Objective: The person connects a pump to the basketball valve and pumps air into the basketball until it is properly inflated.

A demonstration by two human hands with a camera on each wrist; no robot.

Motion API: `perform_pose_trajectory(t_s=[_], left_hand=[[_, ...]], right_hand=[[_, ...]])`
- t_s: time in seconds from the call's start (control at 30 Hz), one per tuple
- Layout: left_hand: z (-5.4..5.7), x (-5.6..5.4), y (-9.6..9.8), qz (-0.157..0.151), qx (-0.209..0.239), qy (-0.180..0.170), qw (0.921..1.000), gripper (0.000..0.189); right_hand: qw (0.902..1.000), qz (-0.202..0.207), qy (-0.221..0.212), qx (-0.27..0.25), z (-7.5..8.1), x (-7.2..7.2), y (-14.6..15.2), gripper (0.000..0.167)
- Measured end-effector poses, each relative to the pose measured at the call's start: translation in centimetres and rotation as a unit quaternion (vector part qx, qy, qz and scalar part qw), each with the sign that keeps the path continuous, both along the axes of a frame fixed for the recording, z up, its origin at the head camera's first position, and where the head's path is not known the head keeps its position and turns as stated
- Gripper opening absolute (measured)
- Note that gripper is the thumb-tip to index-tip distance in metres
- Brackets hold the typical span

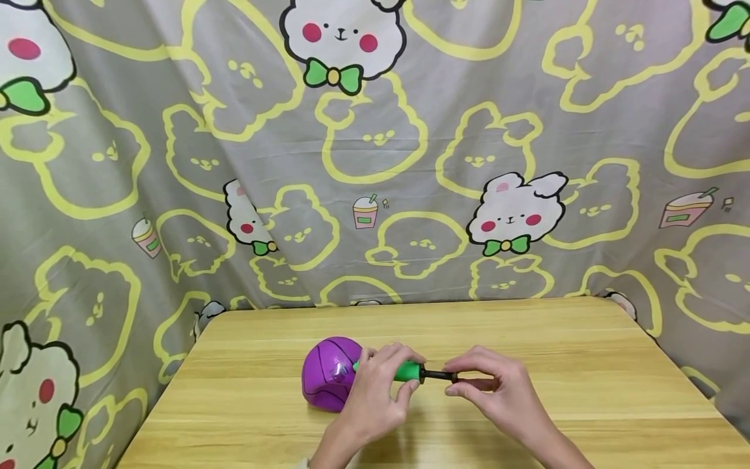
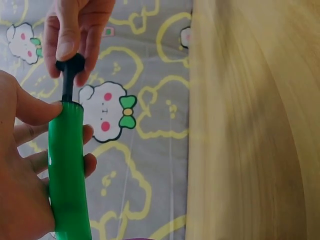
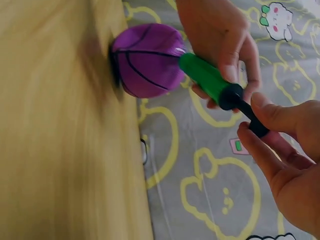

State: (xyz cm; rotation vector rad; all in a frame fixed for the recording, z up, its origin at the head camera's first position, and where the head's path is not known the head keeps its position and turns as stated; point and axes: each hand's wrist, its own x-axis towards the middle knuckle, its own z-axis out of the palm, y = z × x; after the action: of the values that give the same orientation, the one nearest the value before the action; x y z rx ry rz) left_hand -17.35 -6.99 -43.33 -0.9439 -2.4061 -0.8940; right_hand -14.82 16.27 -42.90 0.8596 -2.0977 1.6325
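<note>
A purple ball [image 1: 329,374] with black seam lines sits on the table, its side dented in. The green hand pump [image 1: 408,371] lies level beside it, its front end right at the ball's surface. Around the pump's green barrel [image 2: 67,165] curl the fingers of my left hand [image 1: 377,391]. My right hand [image 1: 506,384] pinches the black handle [image 3: 258,127] between thumb and fingers. Part of the black rod [image 1: 438,374] shows between barrel and handle. In the right wrist view the ball [image 3: 147,62] appears beyond the pump; the pump's tip is hidden at the ball.
The wood-grain table [image 1: 246,417] stretches out around the ball and both hands. Behind it and at both sides hangs a grey curtain [image 1: 404,195] with yellow outlines and white cartoon animals, meeting the table's far edge.
</note>
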Motion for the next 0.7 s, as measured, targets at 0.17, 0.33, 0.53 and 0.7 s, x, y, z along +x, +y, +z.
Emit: perform_pose_trajectory(t_s=[0.17, 0.33, 0.53, 0.7], left_hand=[[-0.2, 0.1, 0.3, -0.006, -0.007, 0.002, 1.0, 0.032], [-0.3, 0.1, 0.5, -0.01, -0.01, -0.001, 0.9999, 0.031], [-0.2, -0.1, 0.1, -0.03, 0.001, -0.004, 0.9995, 0.03], [-0.1, -0.2, -0.1, -0.04, 0.002, 0.0, 0.9992, 0.03]], right_hand=[[0.9999, -0.004, 0.001, -0.012, -0.9, -0.1, -0.9, 0.028], [0.9998, -0.012, 0.003, -0.017, -1.4, -0.1, -1.4, 0.028], [0.9999, 0.005, -0.009, -0.007, -0.8, -0.1, -1.2, 0.027], [0.9997, 0.018, -0.018, 0.004, -0.1, 0.1, -0.7, 0.025]])
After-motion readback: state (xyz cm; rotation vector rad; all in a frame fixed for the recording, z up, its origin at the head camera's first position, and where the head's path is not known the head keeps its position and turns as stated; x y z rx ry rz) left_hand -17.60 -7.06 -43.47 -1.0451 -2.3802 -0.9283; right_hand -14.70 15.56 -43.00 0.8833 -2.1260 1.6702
